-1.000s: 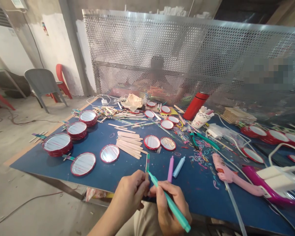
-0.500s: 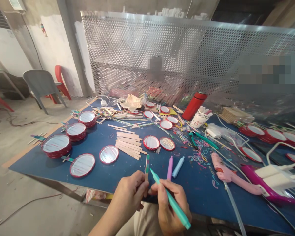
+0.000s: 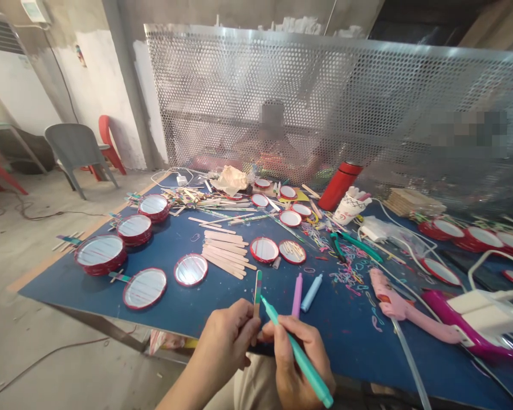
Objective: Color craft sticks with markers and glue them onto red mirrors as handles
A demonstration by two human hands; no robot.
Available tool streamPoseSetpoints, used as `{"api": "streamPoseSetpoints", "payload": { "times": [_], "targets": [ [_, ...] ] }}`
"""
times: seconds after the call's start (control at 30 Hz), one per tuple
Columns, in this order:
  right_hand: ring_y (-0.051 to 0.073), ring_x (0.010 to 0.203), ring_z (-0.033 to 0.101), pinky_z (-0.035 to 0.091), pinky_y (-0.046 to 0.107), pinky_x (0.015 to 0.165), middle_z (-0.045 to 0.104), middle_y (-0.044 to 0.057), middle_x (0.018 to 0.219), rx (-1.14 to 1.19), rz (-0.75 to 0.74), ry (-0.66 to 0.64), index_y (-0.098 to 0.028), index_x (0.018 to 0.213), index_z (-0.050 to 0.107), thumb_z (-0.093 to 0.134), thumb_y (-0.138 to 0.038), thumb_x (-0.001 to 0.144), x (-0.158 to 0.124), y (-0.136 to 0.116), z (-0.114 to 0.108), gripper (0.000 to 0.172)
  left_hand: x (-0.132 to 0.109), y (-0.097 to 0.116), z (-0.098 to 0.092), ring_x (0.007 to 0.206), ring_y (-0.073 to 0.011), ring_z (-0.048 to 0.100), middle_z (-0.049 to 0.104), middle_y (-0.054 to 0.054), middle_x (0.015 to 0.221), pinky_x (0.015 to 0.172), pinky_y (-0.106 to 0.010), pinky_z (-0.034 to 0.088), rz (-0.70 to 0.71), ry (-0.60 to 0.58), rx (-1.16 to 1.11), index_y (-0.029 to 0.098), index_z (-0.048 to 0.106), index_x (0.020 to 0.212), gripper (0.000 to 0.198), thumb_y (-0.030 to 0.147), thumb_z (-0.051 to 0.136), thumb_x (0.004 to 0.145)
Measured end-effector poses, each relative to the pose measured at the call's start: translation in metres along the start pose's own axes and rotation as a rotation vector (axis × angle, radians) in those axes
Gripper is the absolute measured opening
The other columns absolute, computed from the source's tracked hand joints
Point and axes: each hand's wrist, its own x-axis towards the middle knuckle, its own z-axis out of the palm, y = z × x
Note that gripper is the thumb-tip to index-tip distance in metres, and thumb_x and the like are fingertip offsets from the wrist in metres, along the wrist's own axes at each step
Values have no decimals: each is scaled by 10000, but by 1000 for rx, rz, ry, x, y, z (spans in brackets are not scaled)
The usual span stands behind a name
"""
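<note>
My left hand pinches the lower end of a wooden craft stick with coloured bands, held upright over the near edge of the blue table. My right hand grips a teal marker, whose tip touches the stick near its lower part. A pink marker and a light blue marker lie on the table just beyond my hands. Plain wooden sticks lie in a pile further back.
Round red-rimmed mirrors lie at the left and centre. Two glue guns with cords sit at the right, near loose rubber bands, green pliers, a red flask and a paper cup. A perforated metal screen stands behind; a person sits beyond it.
The marker tip has shifted slightly along the stick; both hands stay in the same place. The view has moved a little.
</note>
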Motion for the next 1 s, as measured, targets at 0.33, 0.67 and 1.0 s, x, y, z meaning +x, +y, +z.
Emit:
{"api": "streamPoseSetpoints", "payload": {
  "times": [0.33, 0.67, 1.0],
  "targets": [
    [124, 581, 679, 604, 233, 585, 703, -9, 732, 34, -55, -48, -192, 1013, 676, 615, -170, 971, -2, 3, -4, 77, 2, 1, -3, 401, -101, 590, 617, 49, 618, 385, -167, 371, -11, -37, -76, 225, 497, 747, 242, 403, 525, 909],
    [103, 542, 660, 584, 202, 582, 675, -35, 687, 15, -4, -16, -195, 979, 665, 605, -161, 978, -2, 3, -4, 69, 2, 5, -3, 416, -108, 605, 655, 18, 628, 390, -175, 394, 48, -14, -24, 229, 464, 705, 269, 402, 496, 909],
    [123, 576, 686, 593, 221, 573, 706, -12, 727, -10, 30, -42, -202, 1013, 673, 619, -221, 993, -5, 4, -5, 60, 1, 1, -2, 420, -100, 603, 647, 27, 658, 405, -172, 390, 9, -33, -44, 218, 484, 748, 258, 410, 488, 920]
  ]
}}
